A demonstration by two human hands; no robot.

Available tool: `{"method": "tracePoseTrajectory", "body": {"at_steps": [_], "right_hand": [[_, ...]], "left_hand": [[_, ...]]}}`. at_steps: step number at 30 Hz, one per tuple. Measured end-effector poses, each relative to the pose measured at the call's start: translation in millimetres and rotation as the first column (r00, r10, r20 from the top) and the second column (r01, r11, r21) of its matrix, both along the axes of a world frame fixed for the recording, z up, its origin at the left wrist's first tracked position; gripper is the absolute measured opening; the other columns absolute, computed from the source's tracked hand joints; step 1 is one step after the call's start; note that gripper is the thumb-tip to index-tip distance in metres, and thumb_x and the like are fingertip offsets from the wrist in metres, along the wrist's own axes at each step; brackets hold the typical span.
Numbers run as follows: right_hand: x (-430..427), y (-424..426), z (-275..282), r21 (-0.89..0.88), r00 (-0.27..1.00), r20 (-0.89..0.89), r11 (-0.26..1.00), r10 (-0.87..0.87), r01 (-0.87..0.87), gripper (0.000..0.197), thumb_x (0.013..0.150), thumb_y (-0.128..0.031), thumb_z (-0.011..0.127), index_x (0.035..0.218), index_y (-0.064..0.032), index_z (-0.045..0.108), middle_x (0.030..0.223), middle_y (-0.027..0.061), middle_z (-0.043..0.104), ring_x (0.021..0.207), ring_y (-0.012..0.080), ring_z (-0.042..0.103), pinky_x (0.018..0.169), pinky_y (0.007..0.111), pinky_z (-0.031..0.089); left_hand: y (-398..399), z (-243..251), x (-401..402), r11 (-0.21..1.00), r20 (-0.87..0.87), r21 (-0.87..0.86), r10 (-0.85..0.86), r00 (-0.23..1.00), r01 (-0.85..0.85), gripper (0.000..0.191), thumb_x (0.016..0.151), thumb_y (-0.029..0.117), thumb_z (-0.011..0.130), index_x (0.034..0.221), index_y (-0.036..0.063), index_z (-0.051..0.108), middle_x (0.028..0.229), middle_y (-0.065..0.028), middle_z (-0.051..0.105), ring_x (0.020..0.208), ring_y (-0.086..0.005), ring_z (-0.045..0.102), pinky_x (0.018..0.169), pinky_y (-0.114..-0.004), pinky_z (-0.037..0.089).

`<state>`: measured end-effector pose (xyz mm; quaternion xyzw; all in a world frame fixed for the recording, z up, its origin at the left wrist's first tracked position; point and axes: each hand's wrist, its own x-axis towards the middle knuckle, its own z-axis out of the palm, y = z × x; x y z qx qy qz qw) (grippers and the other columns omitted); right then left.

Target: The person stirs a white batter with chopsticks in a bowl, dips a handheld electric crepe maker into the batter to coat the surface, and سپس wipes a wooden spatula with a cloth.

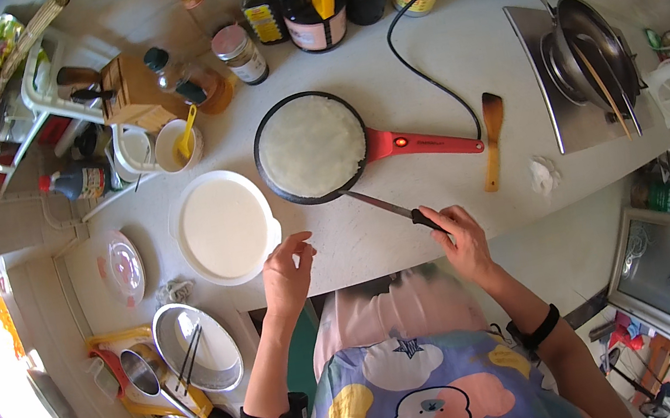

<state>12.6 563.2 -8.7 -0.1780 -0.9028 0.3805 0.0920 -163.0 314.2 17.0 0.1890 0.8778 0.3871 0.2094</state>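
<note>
My right hand (465, 239) grips the black handle of a knife (382, 204). The blade's tip meets the near rim of a round electric crepe pan (266, 177), at the edge of a thin pale crepe (312, 145) that covers most of the plate. A red handle (424, 145) with a lit indicator points right from the pan. My left hand (289, 268) is raised with nothing in it, thumb and fingers apart. It is nearest to a white round dish of pale batter (223, 229), whose rim it slightly overlaps in view.
A black cord (429, 74) runs from the red handle up past several sauce bottles (314, 6). Right of the pan lie a wooden spatula (493, 139) and crumpled tissue (544, 175). A wok (593, 43) sits on the stove. Left are a bowl with a yellow spoon (179, 145) and a plate (121, 268).
</note>
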Motion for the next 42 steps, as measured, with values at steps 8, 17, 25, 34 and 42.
{"method": "tracePoseTrajectory", "body": {"at_steps": [8, 17, 25, 34, 42], "right_hand": [[-15.6, 18.1, -2.1, -0.149, 0.973, 0.092, 0.969, 0.212, -0.197, 0.041, 0.082, 0.0, 0.059, 0.12, -0.0133, 0.062, 0.088, 0.0096, 0.062, 0.075, 0.0205, 0.059, 0.068, 0.03, 0.048], [-18.0, 31.9, -27.2, -0.602, 0.947, 0.203, 0.795, 0.248, -0.079, 0.033, 0.093, -0.006, 0.049, 0.124, -0.0021, 0.057, 0.112, 0.0057, 0.065, 0.077, 0.0114, 0.061, 0.07, 0.026, 0.049], [-31.9, 32.4, -30.1, -0.65, 0.931, 0.224, 0.756, 0.288, -0.077, 0.033, 0.094, -0.01, 0.048, 0.124, -0.0016, 0.056, 0.103, 0.0062, 0.065, 0.076, 0.0108, 0.06, 0.068, 0.025, 0.047], [-46.1, 31.5, -34.1, -0.699, 0.942, 0.177, 0.71, 0.285, -0.083, 0.034, 0.095, -0.009, 0.047, 0.127, -0.0006, 0.053, 0.093, 0.0045, 0.064, 0.077, 0.0097, 0.058, 0.07, 0.025, 0.047], [-74.3, 6.4, -28.6, -0.655, 0.94, 0.16, 0.745, 0.303, -0.129, 0.032, 0.096, -0.013, 0.048, 0.127, -0.004, 0.055, 0.086, 0.0026, 0.064, 0.072, 0.0086, 0.056, 0.068, 0.024, 0.046]], "left_hand": [[-4.8, -24.0, 29.4, 0.999, 0.116, 0.044, 0.01, 0.993, -0.015, 0.02, 0.084, 0.005, 0.058, 0.102, 0.0018, 0.063, 0.08, -0.012, 0.068, 0.074, -0.0219, 0.066, 0.069, -0.033, 0.05], [-3.9, -29.7, 43.3, 0.995, 0.157, 0.036, 0.083, 0.984, -0.089, 0.02, 0.086, 0.007, 0.056, 0.104, 0.001, 0.063, 0.08, -0.0121, 0.068, 0.076, -0.0223, 0.067, 0.069, -0.031, 0.05], [-7.6, -27.8, 49.3, 0.984, 0.172, 0.043, 0.166, 0.971, -0.175, 0.02, 0.087, 0.005, 0.055, 0.104, -0.0003, 0.062, 0.08, -0.0122, 0.068, 0.077, -0.022, 0.068, 0.071, -0.031, 0.05], [-1.9, -25.3, 51.3, 0.977, 0.167, 0.065, 0.189, 0.968, -0.202, 0.02, 0.087, 0.006, 0.055, 0.104, 0.0004, 0.063, 0.08, -0.0108, 0.068, 0.074, -0.02, 0.067, 0.068, -0.03, 0.05], [2.5, -21.9, 44.4, 0.976, 0.172, 0.094, 0.178, 0.969, -0.196, 0.02, 0.087, 0.006, 0.055, 0.105, 0.0002, 0.063, 0.08, -0.0116, 0.068, 0.074, -0.0196, 0.066, 0.067, -0.031, 0.05]]}}
